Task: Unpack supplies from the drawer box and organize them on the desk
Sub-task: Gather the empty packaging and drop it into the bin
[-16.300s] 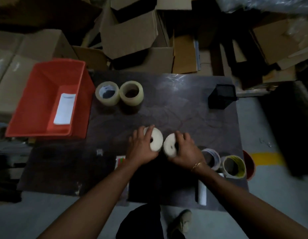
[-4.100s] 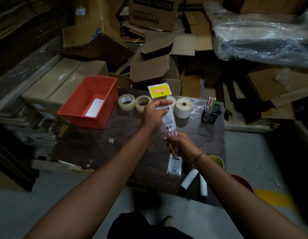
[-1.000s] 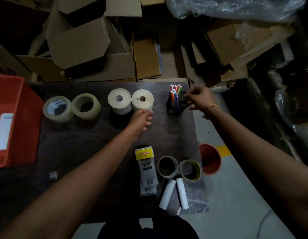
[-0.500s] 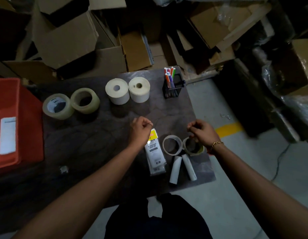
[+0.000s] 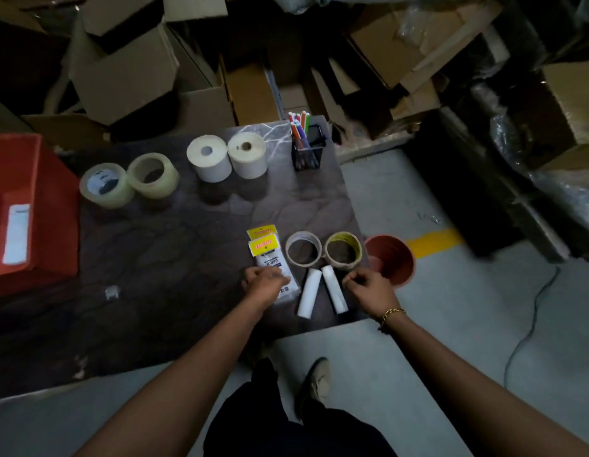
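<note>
The red drawer box (image 5: 39,179) stands at the desk's left edge with a white label inside. Two plastic packets with yellow headers (image 5: 266,250) lie fanned near the desk's front right. My left hand (image 5: 263,285) covers their lower end, fingers curled onto them. To the right of the packets are a white tape ring (image 5: 303,249) and a yellow-lined tape ring (image 5: 343,250), with two small white rolls (image 5: 309,293) below them. My right hand (image 5: 368,288) is curled beside the right small roll and holds nothing.
Along the desk's far edge stand two clear tape rolls (image 5: 103,184), two white paper rolls (image 5: 209,158) and a black pen holder (image 5: 308,148) with markers. A red-brown pot (image 5: 390,260) sits on the floor by the desk's right corner. Cardboard boxes (image 5: 128,70) crowd the space behind the desk.
Both hands have drawn back toward the desk's front edge. My left hand now lies on the packets, which show two yellow headers. My right hand has left the yellow tape ring.
</note>
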Available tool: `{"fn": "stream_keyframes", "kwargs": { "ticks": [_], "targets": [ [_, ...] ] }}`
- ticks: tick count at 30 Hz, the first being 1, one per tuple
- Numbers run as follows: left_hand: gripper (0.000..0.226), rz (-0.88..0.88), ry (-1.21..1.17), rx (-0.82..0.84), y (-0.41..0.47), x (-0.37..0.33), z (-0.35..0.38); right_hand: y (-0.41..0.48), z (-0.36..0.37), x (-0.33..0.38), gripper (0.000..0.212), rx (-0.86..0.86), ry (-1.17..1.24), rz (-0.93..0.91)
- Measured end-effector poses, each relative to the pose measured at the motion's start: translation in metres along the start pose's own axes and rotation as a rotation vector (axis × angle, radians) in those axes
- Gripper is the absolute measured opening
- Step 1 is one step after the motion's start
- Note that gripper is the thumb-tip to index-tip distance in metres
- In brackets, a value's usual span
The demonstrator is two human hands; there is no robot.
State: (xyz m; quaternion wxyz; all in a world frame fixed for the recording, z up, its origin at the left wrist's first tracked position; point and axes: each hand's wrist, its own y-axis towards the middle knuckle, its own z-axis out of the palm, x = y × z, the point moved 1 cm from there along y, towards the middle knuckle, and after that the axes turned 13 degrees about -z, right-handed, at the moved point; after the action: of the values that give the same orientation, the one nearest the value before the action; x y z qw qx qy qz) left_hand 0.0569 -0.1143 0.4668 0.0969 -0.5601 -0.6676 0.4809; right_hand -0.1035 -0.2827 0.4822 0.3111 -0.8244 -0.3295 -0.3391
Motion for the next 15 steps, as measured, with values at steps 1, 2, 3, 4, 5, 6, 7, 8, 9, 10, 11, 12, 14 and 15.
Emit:
{"fn": "stream_keyframes", "kwargs": {
  "ticks": [1,2,3,4,5,6,7,8,9,10,11,12,14,15],
  "targets": [
    [0.031,-0.006,0.04,0.006,-0.003,0.004,0.005,-0.005,0.004,-0.004,0.007,0.033,0.004,0.0],
    [0.036,-0.005,0.072,-0.005,-0.004,0.007,0.01,-0.007,0.009,-0.009,0.009,0.07,-0.01,-0.015],
    [0.038,-0.005,0.109,-0.012,-0.006,0.01,0.013,-0.008,0.015,-0.014,0.016,0.111,-0.037,-0.038],
    [0.04,0.003,0.155,-0.019,-0.008,0.012,0.015,-0.007,0.022,-0.019,0.024,0.15,-0.056,-0.05],
    [0.041,0.005,0.194,-0.024,-0.01,0.014,0.017,-0.006,0.029,-0.021,0.029,0.18,-0.046,-0.049],
    [0.041,0.01,0.219,-0.027,-0.013,0.015,0.018,-0.003,0.037,-0.025,0.03,0.196,-0.019,-0.044],
    [0.042,0.011,0.229,-0.028,-0.015,0.017,0.02,-0.001,0.044,-0.027,0.03,0.195,0.007,-0.028],
    [0.042,0.019,0.228,-0.031,-0.017,0.02,0.021,0.0,0.049,-0.021,0.03,0.183,0.032,-0.016],
    [0.043,0.022,0.228,-0.032,-0.019,0.022,0.022,0.001,0.054,-0.017,0.03,0.168,0.051,-0.017],
    [0.045,0.031,0.231,-0.031,-0.021,0.025,0.022,0.001,0.06,-0.013,0.029,0.156,0.057,-0.01],
    [0.047,0.04,0.237,-0.03,-0.021,0.028,0.023,0.0,0.065,-0.005,0.029,0.147,0.066,-0.007],
    [0.049,0.051,0.244,-0.032,-0.02,0.032,0.024,0.0,0.071,-0.001,0.027,0.133,0.074,-0.002],
    [0.051,0.079,0.227,-0.05,-0.019,0.04,0.023,-0.001,0.084,0.006,0.02,0.1,0.094,-0.001],
    [0.049,0.091,0.212,-0.065,-0.019,0.043,0.023,-0.001,0.091,0.01,0.016,0.103,0.112,0.009]
  ]
}}
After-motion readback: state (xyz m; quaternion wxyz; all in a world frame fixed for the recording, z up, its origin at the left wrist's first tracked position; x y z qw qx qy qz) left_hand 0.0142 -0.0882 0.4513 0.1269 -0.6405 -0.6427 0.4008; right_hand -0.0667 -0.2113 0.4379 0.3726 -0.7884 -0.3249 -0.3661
